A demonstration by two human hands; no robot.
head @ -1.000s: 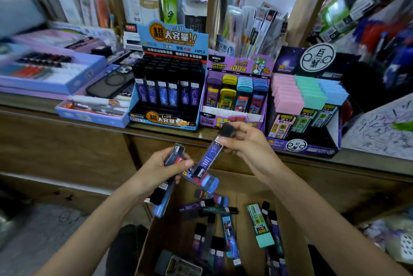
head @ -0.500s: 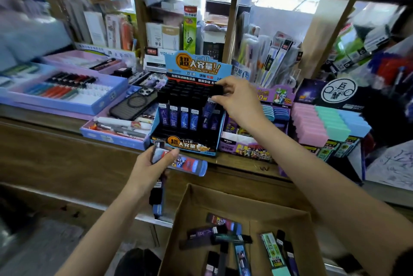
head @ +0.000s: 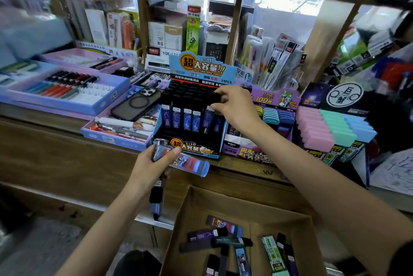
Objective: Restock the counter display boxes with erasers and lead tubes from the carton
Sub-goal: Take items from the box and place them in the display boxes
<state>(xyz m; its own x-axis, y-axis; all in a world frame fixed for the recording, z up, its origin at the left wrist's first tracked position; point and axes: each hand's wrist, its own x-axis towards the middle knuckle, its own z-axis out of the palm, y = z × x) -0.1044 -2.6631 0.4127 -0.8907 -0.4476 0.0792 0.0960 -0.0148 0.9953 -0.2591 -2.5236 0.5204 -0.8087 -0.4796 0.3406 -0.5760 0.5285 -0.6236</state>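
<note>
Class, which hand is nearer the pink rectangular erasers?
Right. The right hand pinches a blue lead tube at the black display box, left of the pink erasers; the left hand holds tubes farther left.

one head-worn wide-angle cam, facing forward and down, close up on the brown wooden counter point(head: 67, 152), open brown cardboard carton point(head: 223, 204) low in frame

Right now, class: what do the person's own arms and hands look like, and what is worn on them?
Both the left hand and the right hand are bare: no gloves, rings or watch show. Both forearms are uncovered. A dark sleeve edge seems to show high on the right arm, at the frame's corner.
</note>
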